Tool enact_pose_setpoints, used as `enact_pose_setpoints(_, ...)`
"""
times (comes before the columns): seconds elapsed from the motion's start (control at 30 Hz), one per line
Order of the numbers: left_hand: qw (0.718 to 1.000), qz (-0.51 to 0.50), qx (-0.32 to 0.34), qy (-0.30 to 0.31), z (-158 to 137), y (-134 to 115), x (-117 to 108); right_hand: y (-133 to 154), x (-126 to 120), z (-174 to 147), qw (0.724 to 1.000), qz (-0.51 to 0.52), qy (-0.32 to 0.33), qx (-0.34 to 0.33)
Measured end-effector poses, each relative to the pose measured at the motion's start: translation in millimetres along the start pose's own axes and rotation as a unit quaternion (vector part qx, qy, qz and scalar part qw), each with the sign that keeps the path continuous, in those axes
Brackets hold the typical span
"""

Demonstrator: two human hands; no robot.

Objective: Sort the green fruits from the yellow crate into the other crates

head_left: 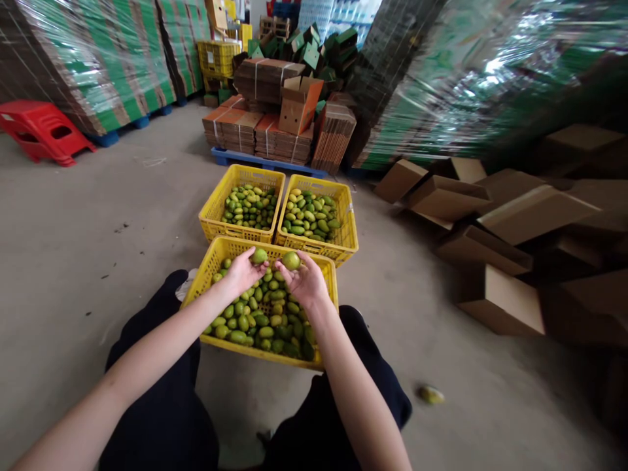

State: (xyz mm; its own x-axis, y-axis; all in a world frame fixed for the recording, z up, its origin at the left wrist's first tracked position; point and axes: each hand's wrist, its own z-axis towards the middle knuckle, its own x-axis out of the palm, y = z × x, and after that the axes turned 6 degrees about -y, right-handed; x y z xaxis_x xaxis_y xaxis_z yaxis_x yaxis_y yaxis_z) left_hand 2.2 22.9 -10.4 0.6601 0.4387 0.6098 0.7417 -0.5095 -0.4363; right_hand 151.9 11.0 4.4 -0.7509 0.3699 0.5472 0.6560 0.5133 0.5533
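Observation:
My left hand (241, 273) is closed around a small green mango (259, 256), thumb on its near side. Close beside it, my right hand (307, 282) grips another mango, yellower green (291, 261), between thumb and fingers. Both hands are above the near yellow crate (265, 356), which stands between my knees and holds many loose green mangoes (243, 322). Beyond it are two more yellow crates, the left one (210, 210) with mostly green mangoes and the right one (349, 226) with green and yellowish ones.
A single mango (430, 394) lies on the floor at the right. Open cardboard boxes (500, 297) are heaped on the right. Bundled flat cartons (233, 124) rest on a blue pallet (230, 157) at the back. A red stool (42, 131) is at the left, near wrapped stacks.

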Motion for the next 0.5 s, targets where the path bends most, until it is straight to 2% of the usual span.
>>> enact_pose_setpoints(0.23, 0.999, 0.018, 0.011, -0.031, 2.8, -0.5, -4.7, 0.1, -3.8, 3.0, 0.999, -0.022, 0.019, -0.025)
enact_pose_setpoints(0.33, 0.997, 0.028, 0.052, -0.041, 3.2, 2.8, -5.5, -5.5, -6.9, 6.7, 0.992, -0.052, 0.042, -0.11)
enact_pose_setpoints(0.37, 0.995, 0.035, 0.083, -0.034, 2.2, 3.9, -5.3, -7.2, -7.6, 7.0, 0.984, -0.072, 0.049, -0.154)
enact_pose_setpoints(0.43, 0.979, 0.069, 0.191, 0.003, -2.1, 5.3, -4.4, -9.2, -8.5, 6.0, 0.956, -0.138, 0.055, -0.251)
enact_pose_setpoints(0.5, 0.937, 0.135, 0.318, 0.057, -8.2, 5.3, -3.6, -9.1, -8.9, 3.5, 0.908, -0.226, 0.048, -0.35)
